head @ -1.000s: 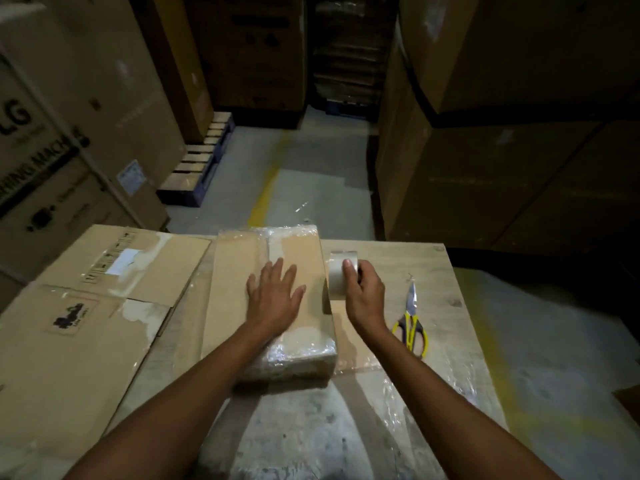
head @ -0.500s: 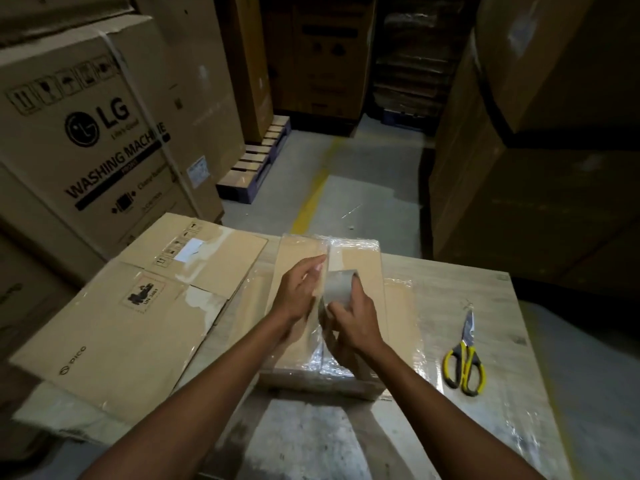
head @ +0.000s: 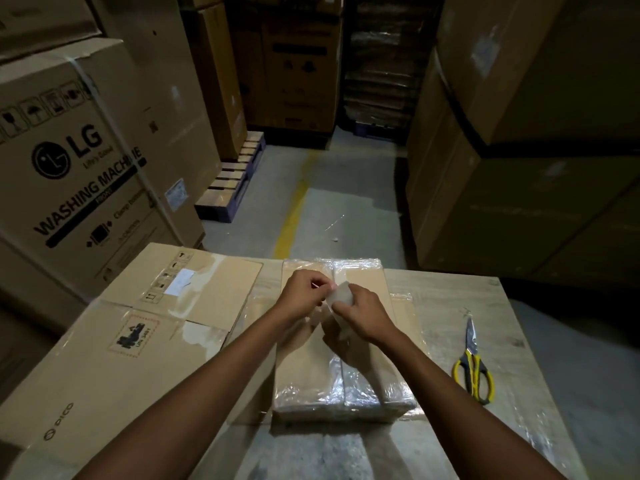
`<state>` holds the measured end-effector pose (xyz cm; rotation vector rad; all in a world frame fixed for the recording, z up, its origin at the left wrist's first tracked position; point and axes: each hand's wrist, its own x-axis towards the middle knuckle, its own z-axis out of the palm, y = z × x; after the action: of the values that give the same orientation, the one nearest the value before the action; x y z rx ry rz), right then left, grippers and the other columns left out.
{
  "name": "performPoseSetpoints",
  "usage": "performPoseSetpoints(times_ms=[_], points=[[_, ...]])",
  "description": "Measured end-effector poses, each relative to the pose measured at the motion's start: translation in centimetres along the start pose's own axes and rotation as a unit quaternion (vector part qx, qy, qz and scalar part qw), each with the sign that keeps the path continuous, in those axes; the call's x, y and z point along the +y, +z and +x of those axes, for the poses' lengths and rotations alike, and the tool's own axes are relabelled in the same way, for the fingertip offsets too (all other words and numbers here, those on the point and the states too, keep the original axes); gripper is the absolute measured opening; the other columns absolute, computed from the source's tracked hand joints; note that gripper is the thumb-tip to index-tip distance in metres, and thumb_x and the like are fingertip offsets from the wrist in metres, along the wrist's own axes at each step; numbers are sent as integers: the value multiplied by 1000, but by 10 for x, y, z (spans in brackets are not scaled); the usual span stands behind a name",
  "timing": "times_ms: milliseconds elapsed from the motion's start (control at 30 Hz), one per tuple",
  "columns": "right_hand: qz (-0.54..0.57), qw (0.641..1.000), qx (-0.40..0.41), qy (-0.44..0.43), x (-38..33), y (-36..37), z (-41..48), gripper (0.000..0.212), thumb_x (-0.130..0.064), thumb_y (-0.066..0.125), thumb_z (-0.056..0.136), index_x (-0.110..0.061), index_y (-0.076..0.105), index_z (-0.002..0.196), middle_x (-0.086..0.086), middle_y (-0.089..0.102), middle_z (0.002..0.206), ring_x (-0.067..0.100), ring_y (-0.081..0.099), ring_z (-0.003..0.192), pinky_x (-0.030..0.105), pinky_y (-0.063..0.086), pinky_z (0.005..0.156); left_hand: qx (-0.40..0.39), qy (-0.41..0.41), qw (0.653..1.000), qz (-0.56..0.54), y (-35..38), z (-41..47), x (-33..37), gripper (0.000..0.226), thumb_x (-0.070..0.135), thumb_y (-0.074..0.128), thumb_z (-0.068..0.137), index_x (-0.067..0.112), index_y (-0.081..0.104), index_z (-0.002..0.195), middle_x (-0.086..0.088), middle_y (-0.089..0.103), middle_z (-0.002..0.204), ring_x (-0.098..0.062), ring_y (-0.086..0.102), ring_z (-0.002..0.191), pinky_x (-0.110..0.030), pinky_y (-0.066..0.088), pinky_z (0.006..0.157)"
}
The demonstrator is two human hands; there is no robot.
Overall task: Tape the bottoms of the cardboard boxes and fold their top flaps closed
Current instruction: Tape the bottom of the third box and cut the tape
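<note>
In the head view, a flat brown film-wrapped cardboard box, closed and its contents hidden, was seen lying on a pale wooden table, while above it a clear tape roll was gripped in the curled fingers of the right hand and pinched by the left hand.

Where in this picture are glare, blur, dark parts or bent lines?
Head view: dim, stacks on the right almost black; glare on the wrapped box near its front edge; left hand, right hand and tape roll slightly soft; wide lens bows the LG carton at the left.
</note>
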<state>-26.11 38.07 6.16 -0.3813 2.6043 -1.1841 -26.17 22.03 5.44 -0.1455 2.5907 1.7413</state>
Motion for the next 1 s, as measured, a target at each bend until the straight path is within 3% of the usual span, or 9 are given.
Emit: performPoseSetpoints(times_ms=[100,200,333,433,533,667,767,900,1000], points=[[19,1000,22,2,5,0,5,42,-46,56,71,-6,62,85,8,60,74,17,52,65,45,49,66,-42,-56,997,-16,-5,16,2,13,0,68,88,7,74,78,-4,64,62,-12,54,55,-23,49,55],[15,996,87,-27,8,8,5,37,-46,72,72,-11,62,72,4,59,66,10,49,60,31,43,59,-53,-25,997,59,-9,32,1,30,2,67,87,19,69,63,5,63,58,-9,53,55,-25,45,61],[-13,962,263,-71,14,26,7,43,-53,74,73,-14,72,92,1,69,93,17,60,88,29,50,76,-32,-28,992,118,-15,50,-6,31,4,61,89,20,63,62,6,60,63,-12,54,63,-26,41,65],[-6,982,187,-28,19,45,-3,68,-63,76,69,-26,56,123,-8,58,120,11,56,107,29,52,87,-27,-44,992,115,-23,64,-17,33,4,60,89,21,61,61,4,61,66,-16,56,69,-27,43,66],[47,976,208,43,19,55,-7,58,-58,78,73,-41,42,115,-17,54,108,5,59,90,31,55,71,-76,-52,993,72,-24,73,-19,33,3,62,88,20,64,61,3,60,59,-16,56,61,-27,46,62],[88,958,261,79,8,55,3,60,-43,81,73,-38,37,113,-15,56,96,2,55,79,20,42,60,-136,-87,986,43,-24,92,-14,22,-7,59,85,1,72,69,-12,63,62,-20,57,58,-30,50,64],[115,945,288,100,1,59,14,68,-51,81,72,-41,34,121,-11,58,103,12,61,86,32,52,69,-160,-94,980,77,-24,110,-8,28,-7,61,84,9,71,62,-3,61,52,-15,56,54,-25,49,64],[111,939,311,98,2,73,28,74,-54,78,72,-40,33,129,-7,57,112,16,59,98,37,57,80,-154,-36,975,158,-18,133,4,15,1,63,89,4,74,80,2,59,58,-4,50,51,-15,38,46],[108,935,323,96,5,76,42,74,-53,77,74,-36,36,133,-8,55,117,16,59,103,40,57,84,-147,-10,969,199,-18,152,5,13,6,65,89,8,73,80,-2,66,74,-7,56,67,-19,38,60]])
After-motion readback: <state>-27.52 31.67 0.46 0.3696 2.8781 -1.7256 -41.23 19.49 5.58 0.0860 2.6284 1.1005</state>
